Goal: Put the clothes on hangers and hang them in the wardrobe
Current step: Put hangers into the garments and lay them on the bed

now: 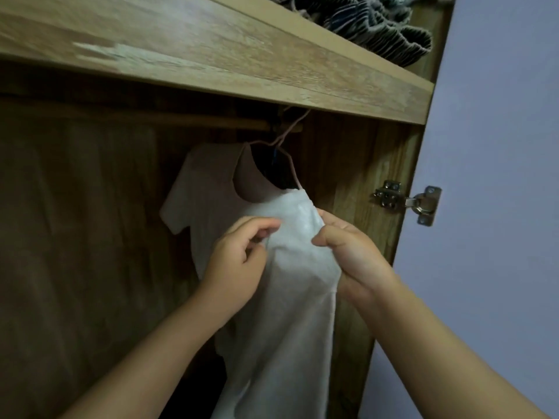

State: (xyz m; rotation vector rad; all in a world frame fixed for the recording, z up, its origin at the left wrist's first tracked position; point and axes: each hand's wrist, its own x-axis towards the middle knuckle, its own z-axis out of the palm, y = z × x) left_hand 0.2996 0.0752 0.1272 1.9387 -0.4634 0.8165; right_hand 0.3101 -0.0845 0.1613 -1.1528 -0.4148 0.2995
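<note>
A white short-sleeved shirt [281, 297] hangs on a thin pink hanger [284, 137] whose hook sits over the wooden rail [196, 120] inside the wardrobe. My left hand [239, 261] pinches the fabric on the shirt's chest, fingers curled. My right hand [354, 252] grips the shirt's near shoulder, with thumb and fingers bunching the cloth. The far sleeve hangs free to the left. The lower hem runs out of the frame.
A wooden shelf [242, 65] runs above the rail, with folded dark striped cloth [378, 28] on top of it. The wardrobe's side panel [363, 164] with a metal hinge [405, 201] stands on the right, and beyond it the open pale door [499, 176]. The wardrobe's back is dark.
</note>
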